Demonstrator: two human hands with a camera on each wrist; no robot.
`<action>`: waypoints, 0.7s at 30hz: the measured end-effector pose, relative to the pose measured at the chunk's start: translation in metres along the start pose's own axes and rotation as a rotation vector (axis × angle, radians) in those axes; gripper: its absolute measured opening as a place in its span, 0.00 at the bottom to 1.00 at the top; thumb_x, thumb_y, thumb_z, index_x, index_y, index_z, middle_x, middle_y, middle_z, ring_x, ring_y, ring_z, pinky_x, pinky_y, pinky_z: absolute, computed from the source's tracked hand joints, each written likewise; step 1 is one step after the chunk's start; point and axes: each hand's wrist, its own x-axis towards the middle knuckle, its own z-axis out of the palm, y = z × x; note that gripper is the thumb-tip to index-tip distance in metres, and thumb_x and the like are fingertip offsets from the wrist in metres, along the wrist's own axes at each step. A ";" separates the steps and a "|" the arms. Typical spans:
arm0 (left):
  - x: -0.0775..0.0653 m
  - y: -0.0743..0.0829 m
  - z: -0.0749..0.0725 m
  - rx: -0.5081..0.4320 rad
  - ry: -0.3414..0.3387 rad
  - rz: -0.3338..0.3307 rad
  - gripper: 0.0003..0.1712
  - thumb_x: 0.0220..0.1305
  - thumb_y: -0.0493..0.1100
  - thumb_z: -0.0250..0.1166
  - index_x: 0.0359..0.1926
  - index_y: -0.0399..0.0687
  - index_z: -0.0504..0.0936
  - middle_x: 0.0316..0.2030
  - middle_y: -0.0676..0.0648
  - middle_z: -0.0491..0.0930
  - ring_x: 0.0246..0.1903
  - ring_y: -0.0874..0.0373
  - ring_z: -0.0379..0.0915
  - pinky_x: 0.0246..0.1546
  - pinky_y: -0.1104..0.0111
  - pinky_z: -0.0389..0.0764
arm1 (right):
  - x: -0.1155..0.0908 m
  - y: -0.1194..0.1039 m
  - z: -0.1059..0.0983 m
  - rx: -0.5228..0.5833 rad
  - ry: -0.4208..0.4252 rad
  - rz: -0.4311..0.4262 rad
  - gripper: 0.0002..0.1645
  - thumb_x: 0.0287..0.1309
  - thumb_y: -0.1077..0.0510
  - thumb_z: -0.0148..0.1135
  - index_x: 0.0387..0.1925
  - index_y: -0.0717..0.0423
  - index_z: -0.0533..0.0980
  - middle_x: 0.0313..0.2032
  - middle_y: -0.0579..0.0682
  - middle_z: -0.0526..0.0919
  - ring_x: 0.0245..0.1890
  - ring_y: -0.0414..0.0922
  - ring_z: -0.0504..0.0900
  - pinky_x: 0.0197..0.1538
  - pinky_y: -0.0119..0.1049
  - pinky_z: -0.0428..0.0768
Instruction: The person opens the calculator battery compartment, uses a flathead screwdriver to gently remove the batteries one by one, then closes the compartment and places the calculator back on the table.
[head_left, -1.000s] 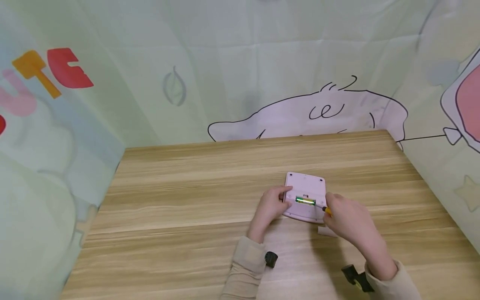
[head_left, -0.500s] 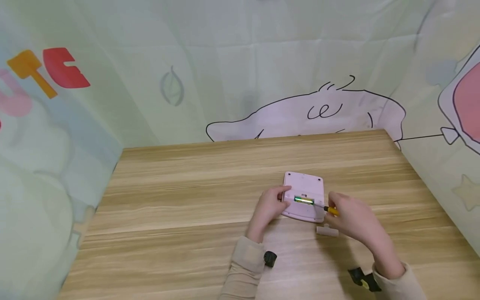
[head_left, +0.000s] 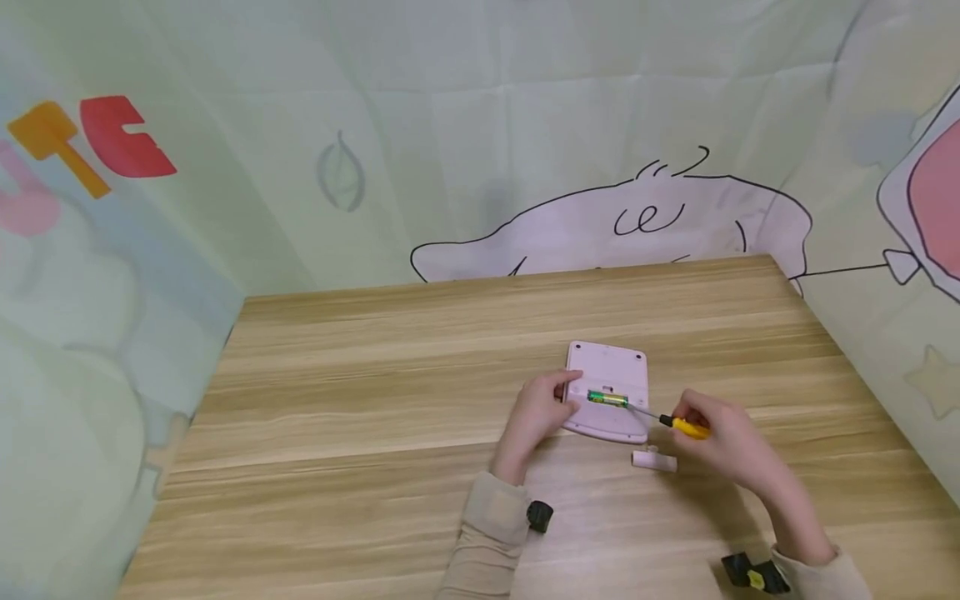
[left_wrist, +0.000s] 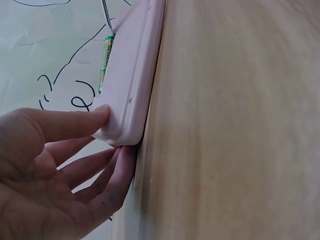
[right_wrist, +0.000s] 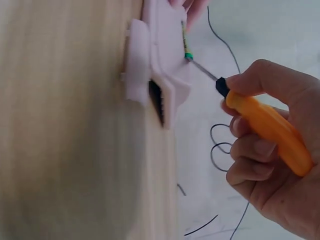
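A pink calculator (head_left: 607, 367) lies back side up on the table, its battery slot uncovered. A green and gold battery (head_left: 608, 399) sits at the slot; from the side, in the left wrist view, it stands proud of the pink back. My left hand (head_left: 538, 417) grips the calculator's left edge, thumb (left_wrist: 75, 122) on the back and fingers underneath. My right hand (head_left: 727, 437) holds a screwdriver (right_wrist: 270, 130) by its yellow handle. The screwdriver's thin metal shaft (right_wrist: 204, 69) reaches to the battery's right end, its tip right at the green end.
The pink battery cover (head_left: 654, 460) lies on the wooden table (head_left: 390, 383) just in front of the calculator, near my right hand. A printed cloth backdrop (head_left: 450, 167) hangs behind the table and along its sides. Black wrist mounts (head_left: 539, 517) sit at both sleeves.
My right hand has drawn back to the right, showing more of the screwdriver and the battery cover. The battery looks more raised in its slot. My left hand keeps its grip.
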 end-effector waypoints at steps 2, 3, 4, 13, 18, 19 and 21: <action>0.000 0.000 0.000 -0.003 -0.001 -0.002 0.27 0.56 0.35 0.66 0.58 0.51 0.79 0.56 0.45 0.79 0.46 0.57 0.71 0.56 0.59 0.74 | -0.002 0.004 0.003 0.023 0.018 0.001 0.10 0.48 0.65 0.66 0.29 0.50 0.74 0.25 0.45 0.76 0.26 0.39 0.69 0.29 0.29 0.68; 0.000 0.000 0.000 -0.003 -0.001 -0.002 0.27 0.56 0.35 0.67 0.58 0.51 0.79 0.55 0.45 0.79 0.45 0.57 0.71 0.55 0.60 0.75 | -0.003 0.006 0.004 0.033 0.030 -0.002 0.10 0.48 0.65 0.67 0.29 0.50 0.74 0.24 0.45 0.75 0.25 0.39 0.68 0.28 0.28 0.67; 0.000 0.000 0.000 -0.004 -0.001 -0.004 0.27 0.56 0.35 0.67 0.58 0.51 0.79 0.55 0.46 0.80 0.45 0.57 0.71 0.55 0.60 0.75 | -0.004 0.008 0.006 0.042 0.046 -0.010 0.10 0.48 0.66 0.67 0.29 0.50 0.74 0.24 0.44 0.75 0.25 0.38 0.68 0.27 0.28 0.67; 0.000 0.002 0.000 -0.015 -0.001 -0.021 0.27 0.56 0.34 0.66 0.59 0.52 0.79 0.56 0.46 0.79 0.45 0.57 0.70 0.55 0.60 0.74 | -0.009 0.017 0.017 0.069 0.149 -0.048 0.13 0.45 0.66 0.69 0.26 0.49 0.74 0.20 0.41 0.73 0.21 0.32 0.66 0.24 0.27 0.66; -0.001 0.002 0.000 -0.017 0.004 -0.026 0.27 0.56 0.34 0.67 0.59 0.53 0.79 0.58 0.45 0.78 0.48 0.56 0.71 0.59 0.57 0.73 | -0.010 0.016 0.019 0.093 0.161 -0.047 0.13 0.44 0.66 0.69 0.26 0.49 0.74 0.20 0.42 0.74 0.21 0.32 0.66 0.24 0.27 0.66; 0.000 0.002 0.000 -0.015 0.005 -0.025 0.27 0.56 0.35 0.67 0.59 0.53 0.79 0.58 0.45 0.78 0.49 0.56 0.71 0.59 0.57 0.73 | -0.010 0.016 0.019 0.094 0.163 -0.050 0.13 0.44 0.66 0.69 0.26 0.49 0.74 0.20 0.42 0.73 0.21 0.32 0.66 0.24 0.27 0.66; 0.000 0.002 0.000 -0.013 0.005 -0.025 0.27 0.56 0.35 0.67 0.59 0.53 0.79 0.58 0.45 0.78 0.48 0.56 0.71 0.59 0.57 0.73 | -0.010 0.017 0.020 0.097 0.165 -0.055 0.13 0.44 0.67 0.69 0.25 0.49 0.73 0.20 0.42 0.73 0.21 0.32 0.66 0.24 0.27 0.66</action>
